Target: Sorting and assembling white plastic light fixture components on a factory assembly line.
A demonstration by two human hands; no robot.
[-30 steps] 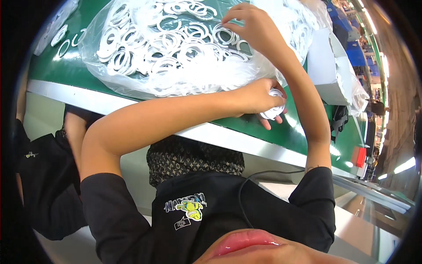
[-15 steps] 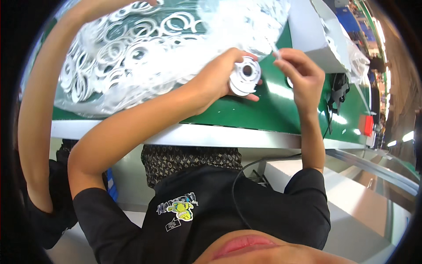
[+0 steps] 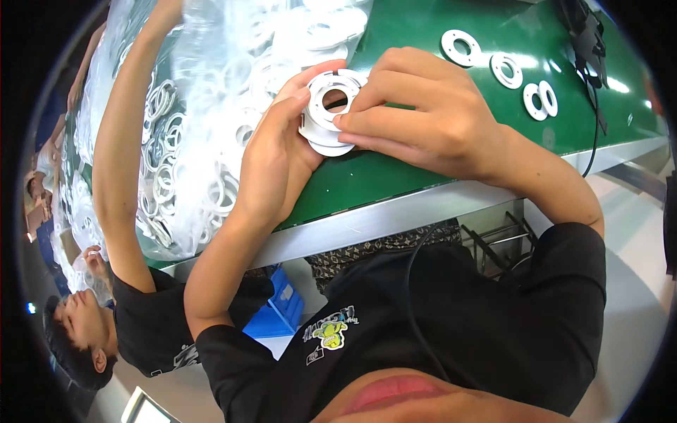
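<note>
My left hand [image 3: 271, 158] is closed round a white round plastic part [image 3: 321, 134] with a wide hole through its middle, tilted above the table's front area. My right hand [image 3: 434, 116] comes in from the right with fingers bent and pinched. Its fingertips press on the part's face, beside the hole. Whatever may be between those fingertips is hidden. Behind my left hand spreads a clear plastic bag [image 3: 201, 63] with many loose white rings [image 3: 163, 182].
On the green table [image 3: 416, 21] lie several flat white rings [image 3: 449, 51] toward the right. A black object with a cable [image 3: 587, 42] sits at the far right. At left a co-worker's arm [image 3: 116, 162] reaches across the bag. A blue bin [image 3: 282, 303] is below the table edge.
My right hand, which pinched a small thin white piece off to the right, now meets the part in my left hand. The view has swung right, bringing the rings on the table into sight.
</note>
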